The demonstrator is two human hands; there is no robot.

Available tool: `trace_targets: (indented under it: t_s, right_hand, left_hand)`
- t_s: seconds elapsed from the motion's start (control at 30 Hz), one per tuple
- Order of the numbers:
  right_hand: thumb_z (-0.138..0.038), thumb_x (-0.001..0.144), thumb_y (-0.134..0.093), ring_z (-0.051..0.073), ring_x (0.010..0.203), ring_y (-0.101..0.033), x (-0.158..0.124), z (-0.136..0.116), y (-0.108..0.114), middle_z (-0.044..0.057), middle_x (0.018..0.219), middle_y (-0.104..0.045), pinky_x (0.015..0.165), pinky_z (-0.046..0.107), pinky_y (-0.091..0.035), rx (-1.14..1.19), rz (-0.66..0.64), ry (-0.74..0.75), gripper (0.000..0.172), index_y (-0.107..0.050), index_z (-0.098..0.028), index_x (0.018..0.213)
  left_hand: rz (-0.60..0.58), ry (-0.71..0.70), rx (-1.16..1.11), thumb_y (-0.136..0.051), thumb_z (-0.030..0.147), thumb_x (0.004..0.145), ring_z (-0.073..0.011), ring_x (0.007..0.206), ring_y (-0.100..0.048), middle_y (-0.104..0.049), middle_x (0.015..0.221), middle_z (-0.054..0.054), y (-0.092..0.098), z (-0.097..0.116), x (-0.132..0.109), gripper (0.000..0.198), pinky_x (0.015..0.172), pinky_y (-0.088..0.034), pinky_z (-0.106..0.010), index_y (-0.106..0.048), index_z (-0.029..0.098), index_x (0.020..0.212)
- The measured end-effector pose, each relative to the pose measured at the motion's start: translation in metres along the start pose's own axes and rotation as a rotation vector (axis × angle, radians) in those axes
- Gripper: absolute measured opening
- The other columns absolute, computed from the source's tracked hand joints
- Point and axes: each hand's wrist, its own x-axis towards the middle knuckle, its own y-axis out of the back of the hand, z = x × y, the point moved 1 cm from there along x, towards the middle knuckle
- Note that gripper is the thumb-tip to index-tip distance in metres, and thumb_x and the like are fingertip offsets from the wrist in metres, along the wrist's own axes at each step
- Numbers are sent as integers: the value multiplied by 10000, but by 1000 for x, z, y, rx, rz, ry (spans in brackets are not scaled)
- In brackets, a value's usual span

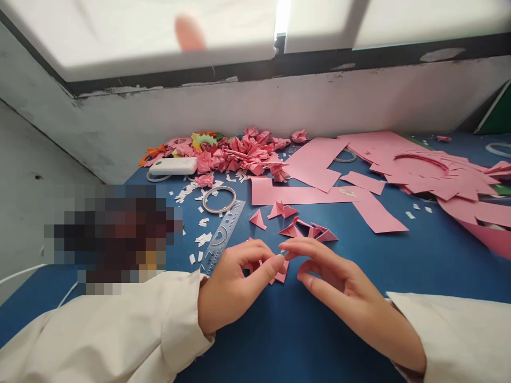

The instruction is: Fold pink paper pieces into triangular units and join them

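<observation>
My left hand [244,282] is closed, thumb and fingers curled around a small folded piece of pink paper [281,272]. Its fingers partly hide the piece. My right hand [339,282] faces it, thumb apart from the fingers, with the fingertips near my left thumb. A tiny pale bit shows between the fingertips, too small to name. Just beyond both hands lie several folded pink paper triangles [258,219]. A clear ruler [224,234] lies beside my left hand, and a roll of narrow tape [205,201] rests at its far end.
Crumpled pink paper flowers [255,151] are heaped by the wall. A white box-like device [174,166] sits left of them. Pink paper strips [307,195] and a pink paper ring [423,166] spread to the right. White scraps [203,239] dot the blue table [255,340]. A pixelated patch covers the left.
</observation>
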Motion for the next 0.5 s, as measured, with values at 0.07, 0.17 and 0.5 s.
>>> trace_targets:
  t_s: [0.07, 0.17, 0.5]
  right_hand:
    - [-199, 943, -574, 194, 1112, -728, -6, -2, -1, 44, 1364, -701, 877, 284, -636, 15, -24, 5, 425, -706, -351, 1317]
    - [-206, 957, -590, 211, 1291, -648, -12, 1, -2, 26, 1464, -640, 1047, 339, -569, 38, -80, 12, 483, -659, -411, 1389]
    - [-207, 988, -551, 178, 1133, -683, -10, 13, 2, 22, 1539, -569, 934, 307, -606, 168, -255, -39, 572, -545, -458, 1501]
  left_hand:
    - [6, 60, -79, -590, 303, 1025, -150, 694, -681, -696, 771, -36, -2, -1, 1, 306, 648, -562, -224, -749, 146, 816]
    - [4, 112, -173, -602, 337, 1003, -148, 696, -660, -669, 796, -32, -2, -3, 0, 292, 641, -547, -232, -746, 149, 833]
    - [-35, 199, -332, -607, 334, 978, -147, 744, -627, -633, 826, -24, -1, -4, 0, 254, 693, -514, -247, -730, 152, 850]
